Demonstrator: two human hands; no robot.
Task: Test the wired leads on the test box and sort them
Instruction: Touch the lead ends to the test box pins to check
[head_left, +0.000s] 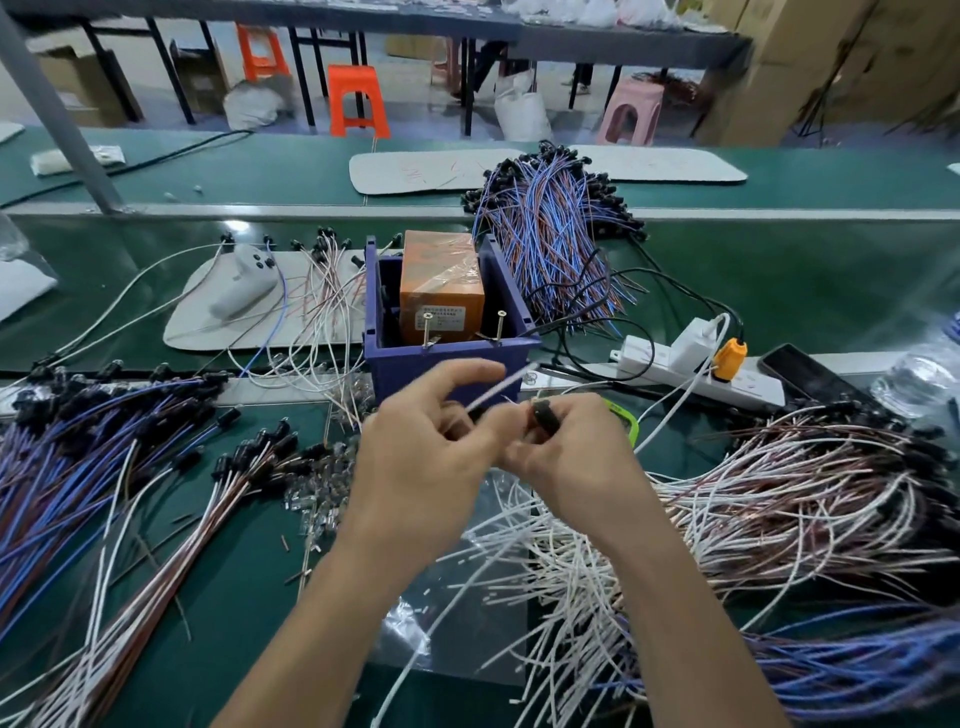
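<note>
At the middle of the green bench, just near of the test box, my two hands meet almost knuckle to knuckle. My left hand has its fingers curled and pinches a white lead that slants up and to the right toward the box's near wall. My right hand is curled too, pinching a small black cap between thumb and fingertips; I cannot tell whether the cap belongs to that same lead. The test box is a purple open-topped tub holding an orange unit wrapped in clear film, with two upright metal pins on its near rim. To the left lies a heap of blue leads with black ends. To the right is a tangle of white and brown leads, and loose white leads spread under my right forearm. Beyond the box a bundle of blue and orange leads stands piled. A white power strip lies right of the box, with a dark phone beside it. A white controller rests on a pale mat to the far left.
</note>
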